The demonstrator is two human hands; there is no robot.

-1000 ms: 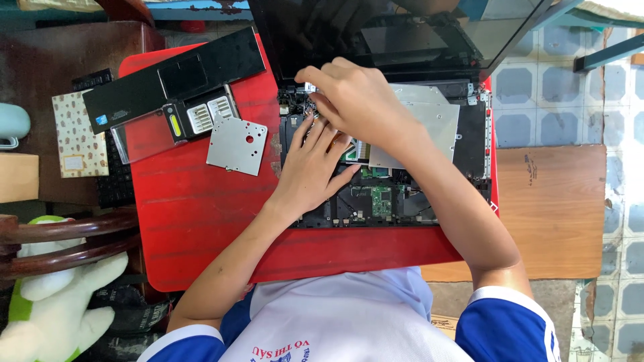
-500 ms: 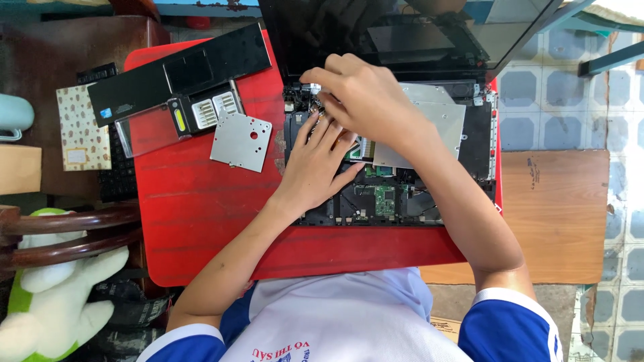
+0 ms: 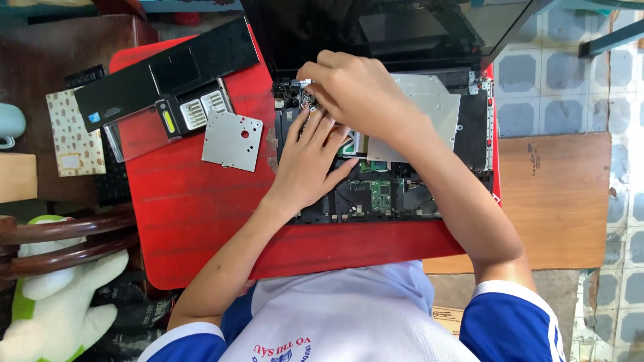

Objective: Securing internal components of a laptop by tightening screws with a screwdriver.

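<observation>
Fingers of the right hand (image 3: 359,94) pinched a small, fragile-looking part at the far left of the opened laptop (image 3: 402,174) on the red counter (image 3: 194,214), left hand (image 3: 310,164) spread flat steadying it.

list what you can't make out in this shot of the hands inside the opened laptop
1. Head view: what the right hand pinches near the small silver part is hidden by its own fingers.
2. Head view: the circuit board under the left hand is covered by the palm.
3. Head view: the laptop screen is cut off by the top edge.
4. Head view: the detail on the black cover is too small to tell.
</observation>
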